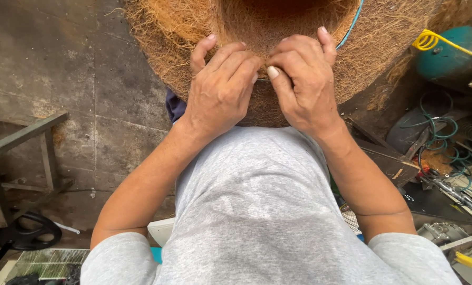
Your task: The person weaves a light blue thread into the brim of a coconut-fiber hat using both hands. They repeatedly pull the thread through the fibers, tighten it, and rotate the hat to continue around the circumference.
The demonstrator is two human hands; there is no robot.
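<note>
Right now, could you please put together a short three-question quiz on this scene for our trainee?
1. True or false: both hands press on the near rim of the round coconut-fibre liner.
2. Which colour is the wire running along the liner's rim at upper right? A) red B) blue C) white
3. Fill in: the yellow coiled hose lies on a ____ tank.

Key:
1. True: the left hand and right hand meet at the rim, fingers curled into the fibre.
2. B: the blue wire.
3. Teal: the teal tank at far right.
</note>
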